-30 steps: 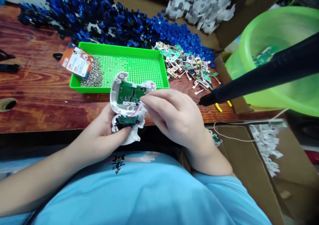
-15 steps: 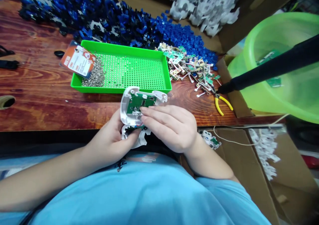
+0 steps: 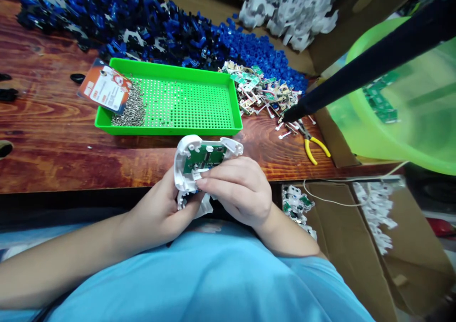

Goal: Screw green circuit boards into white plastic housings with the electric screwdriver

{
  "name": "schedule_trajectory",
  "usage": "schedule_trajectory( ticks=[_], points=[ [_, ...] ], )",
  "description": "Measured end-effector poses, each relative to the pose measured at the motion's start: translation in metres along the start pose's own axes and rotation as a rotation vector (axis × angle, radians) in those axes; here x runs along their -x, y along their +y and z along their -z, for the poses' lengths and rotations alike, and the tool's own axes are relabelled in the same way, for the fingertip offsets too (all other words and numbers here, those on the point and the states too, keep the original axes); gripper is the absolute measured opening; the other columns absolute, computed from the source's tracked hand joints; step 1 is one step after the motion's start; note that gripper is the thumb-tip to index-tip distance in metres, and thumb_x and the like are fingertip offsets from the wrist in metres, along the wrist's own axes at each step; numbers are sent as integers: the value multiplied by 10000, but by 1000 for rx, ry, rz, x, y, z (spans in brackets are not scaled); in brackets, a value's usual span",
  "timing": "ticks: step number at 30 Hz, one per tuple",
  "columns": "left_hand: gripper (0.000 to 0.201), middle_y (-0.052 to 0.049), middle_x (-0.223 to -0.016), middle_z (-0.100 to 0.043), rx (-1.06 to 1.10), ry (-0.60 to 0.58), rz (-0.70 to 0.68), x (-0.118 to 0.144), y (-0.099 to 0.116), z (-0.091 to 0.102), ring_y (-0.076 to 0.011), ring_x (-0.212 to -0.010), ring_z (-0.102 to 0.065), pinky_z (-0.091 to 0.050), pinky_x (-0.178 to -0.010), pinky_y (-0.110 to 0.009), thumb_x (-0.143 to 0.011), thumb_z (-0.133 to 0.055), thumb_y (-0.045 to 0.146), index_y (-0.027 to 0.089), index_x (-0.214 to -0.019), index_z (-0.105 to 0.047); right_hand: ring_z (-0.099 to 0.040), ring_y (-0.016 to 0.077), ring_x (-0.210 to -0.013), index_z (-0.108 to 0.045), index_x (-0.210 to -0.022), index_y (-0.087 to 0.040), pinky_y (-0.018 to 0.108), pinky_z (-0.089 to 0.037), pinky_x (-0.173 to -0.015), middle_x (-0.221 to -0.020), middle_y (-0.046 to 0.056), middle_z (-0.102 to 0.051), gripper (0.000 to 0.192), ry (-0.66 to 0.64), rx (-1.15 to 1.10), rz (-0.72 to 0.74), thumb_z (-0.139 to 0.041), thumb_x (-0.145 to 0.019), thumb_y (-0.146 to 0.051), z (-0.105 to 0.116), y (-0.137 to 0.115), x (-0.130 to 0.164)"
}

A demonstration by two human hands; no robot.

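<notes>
The right hand (image 3: 238,189) is covering the lower part of the white shell (image 3: 199,163), so its bottom half is staying hidden. The green bowl (image 3: 409,137) is blurry and running off the right edge. The card (image 3: 103,90) print is too small to read.

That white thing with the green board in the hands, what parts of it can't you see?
Head view only:
- Lower half of the white casing: covered by the right hand and left hand.
- Green circuit board: its near edge sits under the right fingers; its parts are too small to read.
- What the right fingertips pinch: hidden, too small to tell.
- Casing's underside: faces away from the camera.
</notes>
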State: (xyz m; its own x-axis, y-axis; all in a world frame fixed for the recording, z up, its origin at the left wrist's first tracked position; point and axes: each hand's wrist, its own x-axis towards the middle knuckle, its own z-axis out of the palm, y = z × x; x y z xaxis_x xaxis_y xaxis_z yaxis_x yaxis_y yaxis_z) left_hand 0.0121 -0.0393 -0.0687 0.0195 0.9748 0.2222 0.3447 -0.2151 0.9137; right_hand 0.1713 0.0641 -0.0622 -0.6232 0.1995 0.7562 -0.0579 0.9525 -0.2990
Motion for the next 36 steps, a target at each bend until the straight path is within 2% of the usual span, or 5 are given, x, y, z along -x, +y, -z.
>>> schedule_trajectory(
  ticks=[8,14,19,28,36],
  points=[
    [339,-90,-1081,-680,59,21,39,0,1,-5,-215,-958,-676,-559,-876,-351,-848,-532,94,170,-1172,-466,-654,137,-880,-656,-995,-154,288,-522,-774,-930,54,-706,156,55,-23,-79,-603,-854,-116,-1,-3,4],
    [413,-37,-1106,-667,93,15,78,2,0,-6,-195,-1002,-671,-547,-910,-297,-839,-549,97,235,-1215,-446,-664,137,-879,-652,-979,-174,283,-541,-818,-918,44,-708,159,56,-17,-114,-597,-846,-105,1,-7,6],
    [419,-60,-1132,-651,71,19,57,3,-4,-7,-191,-1043,-655,-531,-948,-313,-858,-548,104,214,-1245,-432,-661,150,-893,-663,-973,-126,285,-550,-813,-918,75,-706,158,55,-22,-111,-600,-836,-80,2,-7,6],
    [401,-18,-985,-638,-96,-1,-64,10,-10,-4,-160,-828,-660,-571,-748,-257,-848,-547,95,254,-1200,-438,-653,157,-857,-670,-969,-106,293,-547,-767,-908,81,-710,181,60,0,-80,-630,-801,-50,5,-9,12],
    [320,4,-827,-583,-272,-35,-46,22,-13,0,-163,-687,-602,-517,-632,-278,-799,-544,89,246,-1063,-452,-658,149,-841,-673,-951,-126,304,-534,-792,-887,76,-712,175,67,-50,-161,-589,-822,-43,4,-14,13]
  ],
)
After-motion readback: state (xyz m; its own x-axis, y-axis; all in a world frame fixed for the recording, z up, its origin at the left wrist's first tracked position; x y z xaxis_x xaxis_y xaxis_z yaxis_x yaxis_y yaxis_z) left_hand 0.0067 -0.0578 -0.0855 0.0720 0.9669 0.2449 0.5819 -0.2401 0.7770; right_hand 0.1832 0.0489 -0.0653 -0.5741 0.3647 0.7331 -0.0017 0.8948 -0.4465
